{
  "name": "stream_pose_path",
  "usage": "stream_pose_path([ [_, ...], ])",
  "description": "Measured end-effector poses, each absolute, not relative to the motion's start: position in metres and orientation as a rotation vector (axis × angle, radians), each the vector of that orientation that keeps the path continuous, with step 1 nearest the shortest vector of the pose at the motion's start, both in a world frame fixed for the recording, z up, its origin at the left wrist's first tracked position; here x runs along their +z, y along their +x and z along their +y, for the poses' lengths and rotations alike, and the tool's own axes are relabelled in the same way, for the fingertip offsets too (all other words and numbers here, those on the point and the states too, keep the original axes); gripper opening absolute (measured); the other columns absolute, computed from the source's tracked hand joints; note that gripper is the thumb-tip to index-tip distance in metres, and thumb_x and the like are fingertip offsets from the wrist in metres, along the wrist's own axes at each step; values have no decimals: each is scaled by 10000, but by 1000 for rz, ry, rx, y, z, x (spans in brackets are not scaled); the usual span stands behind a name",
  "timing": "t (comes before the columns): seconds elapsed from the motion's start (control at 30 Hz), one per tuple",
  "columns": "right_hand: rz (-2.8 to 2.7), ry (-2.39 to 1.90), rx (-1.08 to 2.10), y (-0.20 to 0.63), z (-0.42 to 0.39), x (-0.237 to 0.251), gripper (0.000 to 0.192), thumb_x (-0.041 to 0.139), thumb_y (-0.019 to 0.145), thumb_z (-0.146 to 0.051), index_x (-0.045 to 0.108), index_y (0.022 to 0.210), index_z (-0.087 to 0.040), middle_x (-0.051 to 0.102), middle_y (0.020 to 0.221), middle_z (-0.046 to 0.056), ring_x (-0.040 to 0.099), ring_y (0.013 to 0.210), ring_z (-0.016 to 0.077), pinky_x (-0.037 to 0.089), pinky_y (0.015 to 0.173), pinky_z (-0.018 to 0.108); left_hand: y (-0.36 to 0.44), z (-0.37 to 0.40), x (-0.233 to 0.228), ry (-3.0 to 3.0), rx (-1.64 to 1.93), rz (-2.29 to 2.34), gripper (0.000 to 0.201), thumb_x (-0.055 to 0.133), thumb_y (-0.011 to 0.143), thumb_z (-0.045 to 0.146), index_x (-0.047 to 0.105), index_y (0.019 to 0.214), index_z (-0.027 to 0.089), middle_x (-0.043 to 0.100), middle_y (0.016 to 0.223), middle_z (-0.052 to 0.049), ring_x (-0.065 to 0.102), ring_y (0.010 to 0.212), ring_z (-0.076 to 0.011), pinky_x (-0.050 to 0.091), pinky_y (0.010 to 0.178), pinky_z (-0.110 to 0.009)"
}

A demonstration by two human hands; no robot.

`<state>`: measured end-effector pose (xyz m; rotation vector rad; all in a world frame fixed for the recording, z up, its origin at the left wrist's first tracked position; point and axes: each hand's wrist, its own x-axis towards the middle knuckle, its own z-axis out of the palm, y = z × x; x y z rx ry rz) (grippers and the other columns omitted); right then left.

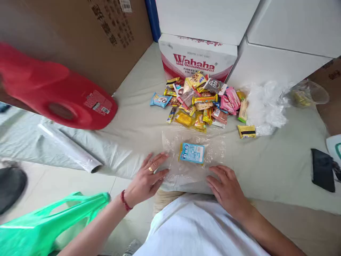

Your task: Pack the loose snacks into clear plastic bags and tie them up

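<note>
Blue pkt (193, 153) lies on clear film (215, 151), just below frame centre. L hand (147, 177) and R hand (223, 185) rest at film's lower left & lower right, fingers loosely spread, no grip seen; best keep touch light, film flat w/ pkt centred.

This looks like an improvised corner of a home or a small storeroom, though which of the two cannot be told. A pale green cloth (266, 170) covers a low, broad surface above a light tiled floor (39, 177), with a large brown cardboard box (128, 60) and plain white stacked boxes (205, 17) crowding its back edge. Everyday goods share the space: a big red plastic jug with a handle (80, 89), a heap of colourful wrapped snacks (199, 99) and a bright green plastic bag (32, 227).
</note>
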<state>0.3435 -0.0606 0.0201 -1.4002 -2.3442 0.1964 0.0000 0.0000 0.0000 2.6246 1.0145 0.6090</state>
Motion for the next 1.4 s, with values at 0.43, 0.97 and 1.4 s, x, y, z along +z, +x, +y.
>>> stream_pose_path([
  [0.43,-1817,-1650,1368,371,60,29,474,534,912,-629,622,761,-189,481,616,-41,409,570,120,298,531,244,-2,88,10,1992,640,1157,246,609,938,390,725,779,242,727,1301,-103,424,1498,-320,365,1219,-622],
  [0.97,-2385,-1148,212,316,20,60,256,548,1001,-135,690,1210,-168,700,1163,113,581,1000,229,516,892,359,20,76,17,1366,857,1660,600,394,957,733,677,1028,208,731,1065,-79,648,927,-224,505,900,-375],
  [1.4,-2666,-1343,227,299,17,16,458,510,1045,-221,562,1500,-239,545,1532,120,554,1100,279,487,973,457,71,88,59,1547,468,1616,636,324,906,798,605,843,231,704,846,-53,638,833,-244,452,754,-357],
])
